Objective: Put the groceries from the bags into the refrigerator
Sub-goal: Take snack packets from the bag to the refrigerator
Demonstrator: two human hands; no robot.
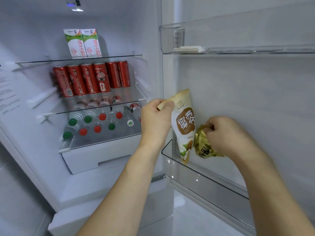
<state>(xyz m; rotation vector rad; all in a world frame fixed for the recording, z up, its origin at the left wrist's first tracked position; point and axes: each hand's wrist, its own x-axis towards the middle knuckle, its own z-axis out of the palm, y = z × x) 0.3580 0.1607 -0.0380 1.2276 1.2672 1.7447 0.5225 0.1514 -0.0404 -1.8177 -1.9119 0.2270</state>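
Note:
The refrigerator stands open in front of me. My left hand (156, 119) pinches the top edge of a white and brown coconut snack packet (185, 126), which stands upright with its lower end inside the clear lower door bin (204, 178). Just right of it, my right hand (225, 133) grips the crumpled top of a gold foil packet (203, 147), which also hangs into that bin. Both packets sit at the bin's left end, touching each other.
Two milk cartons (83, 43) stand on the top glass shelf. Several red cans (92, 78) fill the middle shelf, and several water bottles (102, 123) lie below them above a white drawer (102, 157). The upper door bin (238, 38) holds a small white flat item.

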